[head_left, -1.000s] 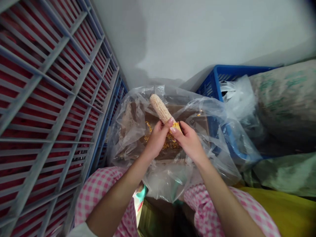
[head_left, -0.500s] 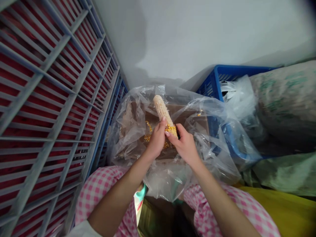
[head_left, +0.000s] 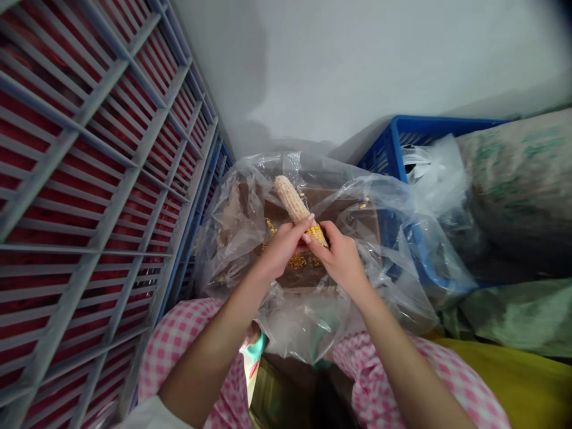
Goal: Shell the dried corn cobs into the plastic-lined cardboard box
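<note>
White wall (head_left: 357,65) fills the top of the view. To the left stands one slatted grey crate (head_left: 89,167) packed with something red, and to the right one blue plastic crate (head_left: 429,128), two sacks, pale printed (head_left: 518,190) and green (head_left: 518,316), and yellow cloth (head_left: 504,381). Between them, over pink gingham trousers (head_left: 174,339), sits one clear plastic bag (head_left: 236,238) lining a cardboard box (head_left: 353,214).

One corn cob (head_left: 292,202) lies above the bag's mouth, held in the air, its long axis running forward and slightly left from the hands. The left hand (head_left: 283,250) wraps its stripped middle; the right hand (head_left: 342,259), nearer the yellow end, pinches the remaining rows. Below lie loose kernels (head_left: 292,260), too many and too small to count reliably.
</note>
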### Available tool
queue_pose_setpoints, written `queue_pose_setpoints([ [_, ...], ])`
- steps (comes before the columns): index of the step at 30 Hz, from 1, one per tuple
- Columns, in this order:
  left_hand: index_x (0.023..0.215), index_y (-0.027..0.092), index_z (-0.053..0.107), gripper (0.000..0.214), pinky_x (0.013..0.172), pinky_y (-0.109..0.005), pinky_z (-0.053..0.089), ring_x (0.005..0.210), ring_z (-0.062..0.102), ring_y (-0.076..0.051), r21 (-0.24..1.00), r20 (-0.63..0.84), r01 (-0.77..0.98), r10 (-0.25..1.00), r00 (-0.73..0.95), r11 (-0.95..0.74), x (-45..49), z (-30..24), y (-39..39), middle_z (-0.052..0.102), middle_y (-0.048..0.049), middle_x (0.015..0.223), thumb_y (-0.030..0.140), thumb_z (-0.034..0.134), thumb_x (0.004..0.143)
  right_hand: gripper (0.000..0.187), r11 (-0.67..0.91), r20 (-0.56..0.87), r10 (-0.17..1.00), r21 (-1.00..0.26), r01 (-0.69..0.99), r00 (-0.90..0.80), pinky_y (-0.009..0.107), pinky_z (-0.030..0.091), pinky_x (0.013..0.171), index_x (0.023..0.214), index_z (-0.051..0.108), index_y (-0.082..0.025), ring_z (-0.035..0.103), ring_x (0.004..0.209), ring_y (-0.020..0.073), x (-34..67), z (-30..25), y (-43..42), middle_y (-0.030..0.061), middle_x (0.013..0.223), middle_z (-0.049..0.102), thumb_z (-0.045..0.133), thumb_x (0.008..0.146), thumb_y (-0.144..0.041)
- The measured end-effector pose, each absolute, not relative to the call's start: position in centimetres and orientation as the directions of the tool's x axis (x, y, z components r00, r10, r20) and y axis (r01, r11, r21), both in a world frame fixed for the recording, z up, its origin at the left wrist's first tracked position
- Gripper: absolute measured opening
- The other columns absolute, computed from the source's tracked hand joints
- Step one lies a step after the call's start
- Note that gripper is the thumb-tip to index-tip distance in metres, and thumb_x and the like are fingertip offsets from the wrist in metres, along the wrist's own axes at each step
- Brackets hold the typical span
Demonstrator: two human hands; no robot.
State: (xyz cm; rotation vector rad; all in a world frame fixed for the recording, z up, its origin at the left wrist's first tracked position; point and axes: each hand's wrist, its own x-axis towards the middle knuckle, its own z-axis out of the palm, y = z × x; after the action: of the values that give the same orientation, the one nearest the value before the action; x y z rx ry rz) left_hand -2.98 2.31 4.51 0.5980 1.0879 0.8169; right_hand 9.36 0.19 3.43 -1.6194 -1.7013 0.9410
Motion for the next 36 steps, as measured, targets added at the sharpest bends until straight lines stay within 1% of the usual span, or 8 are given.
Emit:
queue_pose_setpoints([
  [3,0.080,0.012,0.065,0.039,0.067,-0.029,0.050,0.072,0.064,-0.019,0.774,-0.530,-0.273,0.820,0.216,0.572,-2.9,4.2,2.4,0.068,-0.0078,0.074,0.050,0.057,0.075,0.033,-0.038,-0.056,0.998,-0.866,0.498,-0.021,0.020,0.030,0.049,0.075,0.049,-0.020,0.042,0.052,0.0098,9.5,3.3,0.2,-0.0039,0.060,0.049,0.049,0.079,-0.052],
  [7,0.082,0.012,0.065,0.050,0.068,-0.032,0.051,0.079,0.065,-0.022,0.787,-0.527,-0.278,0.834,0.163,0.551,-2.7,4.2,2.5,0.069,-0.0109,0.077,0.058,0.043,0.080,0.034,-0.121,-0.117,0.993,-0.958,0.259,0.031,0.020,0.030,0.046,0.071,0.045,-0.020,0.037,0.049,0.0082,9.5,3.0,0.3,-0.0055,0.057,0.044,0.047,0.081,-0.053],
  [10,0.083,0.011,0.065,0.050,0.071,-0.033,0.050,0.080,0.065,-0.023,0.815,-0.487,-0.243,0.850,0.202,0.525,-2.6,4.6,2.5,0.069,-0.0112,0.079,0.058,0.050,0.076,0.035,-0.151,-0.146,0.988,-0.972,0.180,0.041,0.019,0.029,0.044,0.069,0.042,-0.021,0.035,0.048,0.0075,9.5,2.8,0.3,-0.0061,0.055,0.040,0.047,0.081,-0.053],
  [13,0.084,0.011,0.065,0.045,0.070,-0.031,0.050,0.077,0.065,-0.021,0.867,-0.428,-0.187,0.881,0.200,0.463,-2.5,4.4,2.4,0.069,-0.0095,0.082,0.054,0.060,0.070,0.035,-0.151,-0.150,0.988,-0.970,0.190,0.023,0.018,0.027,0.044,0.067,0.041,-0.020,0.034,0.049,0.0072,9.5,2.8,0.3,-0.0061,0.056,0.039,0.049,0.080,-0.052],
  [22,0.077,0.015,0.065,0.049,0.072,-0.033,0.049,0.078,0.064,-0.023,0.904,-0.407,-0.109,0.911,0.069,0.412,-2.1,1.5,1.7,0.067,-0.0083,0.071,0.059,0.046,0.077,0.035,-0.073,-0.061,0.997,-0.916,0.395,0.042,0.021,0.025,0.047,0.066,0.041,-0.019,0.032,0.052,0.0079,9.1,2.6,0.0,-0.0064,0.056,0.037,0.048,0.081,-0.050],
  [25,0.072,0.015,0.063,0.046,0.068,-0.032,0.050,0.073,0.064,-0.022,0.894,-0.434,-0.105,0.900,0.031,0.435,-1.9,1.5,1.7,0.066,-0.0079,0.067,0.055,0.041,0.082,0.036,-0.098,-0.078,0.995,-0.924,0.370,0.068,0.020,0.026,0.047,0.066,0.040,-0.020,0.033,0.051,0.0078,9.0,2.4,-0.1,-0.0061,0.056,0.038,0.048,0.081,-0.051],
  [31,0.077,0.014,0.062,0.039,0.065,-0.031,0.050,0.069,0.065,-0.020,0.837,-0.518,-0.188,0.855,0.033,0.515,-1.6,2.6,2.2,0.067,-0.0062,0.065,0.037,0.033,0.089,0.036,-0.270,-0.276,0.956,-0.960,-0.071,0.097,0.018,0.025,0.036,0.068,0.039,-0.022,0.032,0.040,0.0065,8.5,2.2,0.1,-0.0078,0.051,0.037,0.051,0.078,-0.054],
  [36,0.085,0.014,0.064,0.047,0.073,-0.031,0.049,0.081,0.065,-0.020,0.840,-0.480,-0.243,0.873,0.086,0.485,-1.7,3.1,2.2,0.069,-0.0079,0.077,0.050,0.035,0.086,0.038,-0.387,-0.408,0.913,-0.841,-0.379,-0.027,0.016,0.018,0.030,0.067,0.041,-0.021,0.023,0.033,0.0037,8.1,3.3,0.7,-0.0088,0.043,0.036,0.052,0.077,-0.055],
])
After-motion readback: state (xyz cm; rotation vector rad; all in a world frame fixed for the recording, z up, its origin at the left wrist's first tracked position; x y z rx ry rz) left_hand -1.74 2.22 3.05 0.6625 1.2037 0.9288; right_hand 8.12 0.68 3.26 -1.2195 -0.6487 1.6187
